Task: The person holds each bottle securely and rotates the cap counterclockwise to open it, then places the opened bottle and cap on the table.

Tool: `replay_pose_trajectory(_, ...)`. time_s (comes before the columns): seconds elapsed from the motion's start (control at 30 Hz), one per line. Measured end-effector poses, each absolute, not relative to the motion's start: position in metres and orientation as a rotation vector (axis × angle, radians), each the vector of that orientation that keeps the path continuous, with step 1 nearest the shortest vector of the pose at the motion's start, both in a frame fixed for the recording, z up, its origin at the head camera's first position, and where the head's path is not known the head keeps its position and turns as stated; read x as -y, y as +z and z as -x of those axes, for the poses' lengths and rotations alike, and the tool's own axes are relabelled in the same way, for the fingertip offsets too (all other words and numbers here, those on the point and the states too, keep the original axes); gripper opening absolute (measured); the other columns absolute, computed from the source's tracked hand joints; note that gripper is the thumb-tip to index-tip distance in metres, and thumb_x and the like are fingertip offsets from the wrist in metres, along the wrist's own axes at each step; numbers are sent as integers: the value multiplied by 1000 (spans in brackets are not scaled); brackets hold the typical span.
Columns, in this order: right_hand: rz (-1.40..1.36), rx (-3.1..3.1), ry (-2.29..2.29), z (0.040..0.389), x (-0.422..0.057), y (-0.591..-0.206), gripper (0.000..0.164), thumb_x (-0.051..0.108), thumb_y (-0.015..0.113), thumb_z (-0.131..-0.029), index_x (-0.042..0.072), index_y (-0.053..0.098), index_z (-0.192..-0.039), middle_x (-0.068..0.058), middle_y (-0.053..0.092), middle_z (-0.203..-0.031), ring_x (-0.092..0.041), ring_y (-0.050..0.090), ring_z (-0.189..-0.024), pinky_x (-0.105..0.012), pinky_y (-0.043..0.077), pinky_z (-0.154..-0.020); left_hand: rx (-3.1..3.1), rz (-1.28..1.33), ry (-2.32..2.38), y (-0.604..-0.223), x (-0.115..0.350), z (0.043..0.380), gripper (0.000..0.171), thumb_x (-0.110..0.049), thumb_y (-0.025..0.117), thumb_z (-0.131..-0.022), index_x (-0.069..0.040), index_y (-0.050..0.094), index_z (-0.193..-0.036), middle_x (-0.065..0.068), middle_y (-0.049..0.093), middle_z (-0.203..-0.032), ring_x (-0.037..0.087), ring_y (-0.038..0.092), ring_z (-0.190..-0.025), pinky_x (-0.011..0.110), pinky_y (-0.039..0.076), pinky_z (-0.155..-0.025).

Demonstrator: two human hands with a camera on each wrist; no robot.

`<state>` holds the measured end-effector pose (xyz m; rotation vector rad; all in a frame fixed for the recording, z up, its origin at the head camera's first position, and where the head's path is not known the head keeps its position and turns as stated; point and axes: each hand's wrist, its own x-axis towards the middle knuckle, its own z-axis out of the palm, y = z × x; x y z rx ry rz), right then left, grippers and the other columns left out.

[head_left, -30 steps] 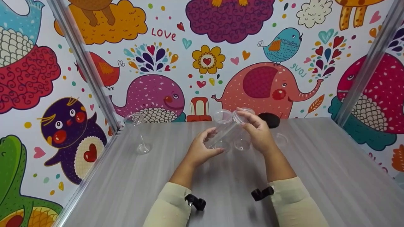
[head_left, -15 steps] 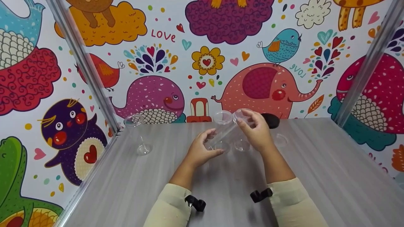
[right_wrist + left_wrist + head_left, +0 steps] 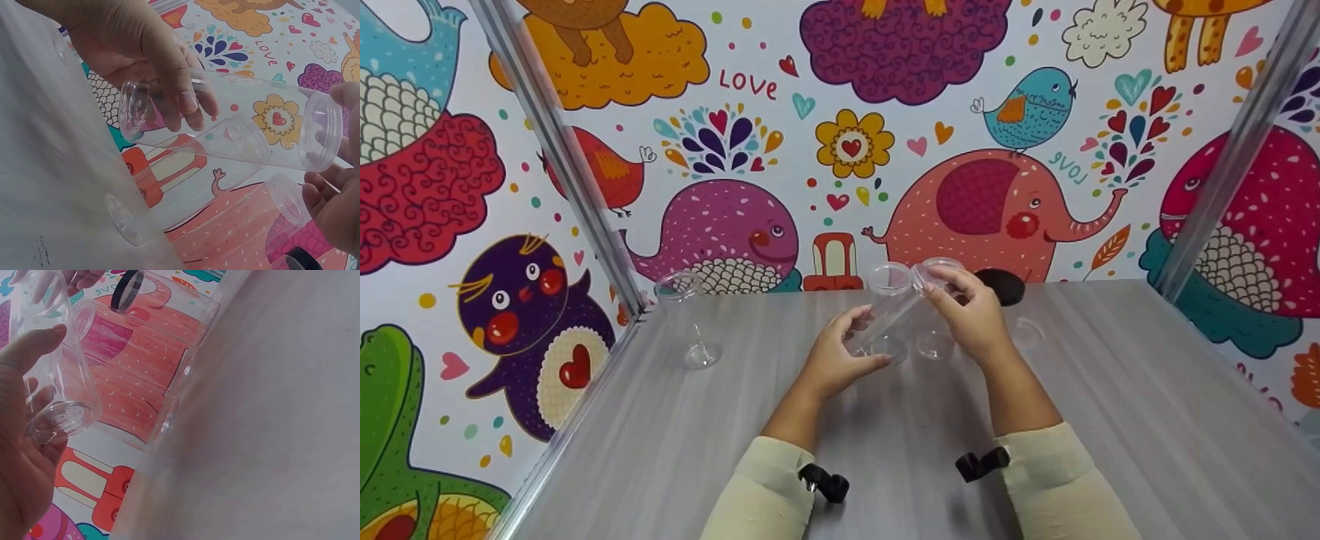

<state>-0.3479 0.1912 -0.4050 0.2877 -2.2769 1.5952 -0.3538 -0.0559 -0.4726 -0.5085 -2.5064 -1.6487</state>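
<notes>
A clear plastic jar (image 3: 891,318) without a lid is held tilted in the air, its mouth up toward the right. My left hand (image 3: 844,361) grips it near the base, thumb on one side and fingers on the other, as the left wrist view shows. At the threaded mouth, my right hand (image 3: 973,316) holds the rim between thumb and fingers. The right wrist view shows the held jar (image 3: 230,124) with nothing inside. Close behind it stand two more open clear jars, one with its rim (image 3: 889,276) just left of the held mouth, the other with its base (image 3: 936,345) below.
Another open clear jar (image 3: 701,354) stands at the left on the grey table (image 3: 885,465). To the right, partly behind my right hand, is a clear jar with a black lid (image 3: 1001,286). A wall with printed cartoon animals closes off the table's back.
My right fingers have shifted their hold around the jar's mouth, the thumb moving slightly left. My left hand and the standing jars stay in place.
</notes>
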Motion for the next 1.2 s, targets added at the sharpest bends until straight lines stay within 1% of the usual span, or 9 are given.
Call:
replay_pose_trajectory(0.23,-370,2213,1717,347,-191,-405,37,19,62,-106,17,71,-141,-7,62,-151,-26,60,-129,-15,54,-99,2507,513,-1671,-474,55,355,89,-49,94,-77,-34,52,-154,-4,62,-147,21,58,-134,55,53,-117)
replay_pose_trajectory(0.37,-402,2216,1746,345,-192,-405,40,14,54,-106,19,69,-143,-4,60,-154,-26,56,-141,-30,52,-114,2502,520,-1682,-474,54,355,88,-47,95,-77,-34,53,-153,-4,62,-147,22,58,-135,56,53,-116)
replay_pose_trajectory(0.47,-423,2211,1745,345,-192,-405,42,12,51,-105,19,69,-143,-3,60,-155,-25,53,-145,-40,49,-119,2496,526,-1689,-474,53,355,87,-45,95,-78,-34,53,-153,-2,62,-148,22,58,-135,57,52,-116)
replay_pose_trajectory(0.53,-450,2187,1732,346,-191,-405,41,10,52,-104,15,69,-141,-5,60,-155,-24,51,-146,-38,48,-118,2499,514,-1678,-474,53,355,87,-47,95,-77,-34,53,-152,-2,62,-148,22,58,-135,56,52,-116)
replay_pose_trajectory(0.6,-480,2163,1719,348,-190,-406,39,10,55,-105,12,69,-140,-7,59,-155,-23,51,-146,-31,48,-115,2495,505,-1669,-474,53,355,87,-48,95,-76,-34,54,-152,-1,63,-147,21,59,-134,56,52,-116)
replay_pose_trajectory(0.73,-453,2158,1663,350,-189,-406,39,21,63,-105,11,67,-142,-9,59,-152,-22,54,-136,-23,51,-102,2494,491,-1650,-476,53,355,89,-53,94,-75,-36,53,-152,-4,63,-146,20,59,-134,55,52,-117)
replay_pose_trajectory(0.9,-247,2273,1480,347,-189,-404,50,46,71,-100,22,67,-144,-8,60,-142,-24,56,-123,-38,56,-97,2490,509,-1653,-476,53,354,89,-55,94,-75,-37,53,-153,-5,62,-148,19,59,-136,56,51,-118)
replay_pose_trajectory(1.03,-184,2328,1417,346,-189,-402,56,53,73,-98,21,67,-143,-10,60,-140,-28,57,-121,-50,58,-102,2496,510,-1646,-475,53,353,89,-56,94,-75,-38,53,-153,-5,62,-149,18,59,-137,56,51,-118)
replay_pose_trajectory(1.2,-206,2346,1418,346,-189,-403,53,53,73,-98,21,71,-140,-10,62,-138,-26,57,-117,-43,57,-97,2506,494,-1646,-475,53,352,91,-58,93,-74,-40,52,-153,-7,62,-148,18,59,-136,56,52,-117)
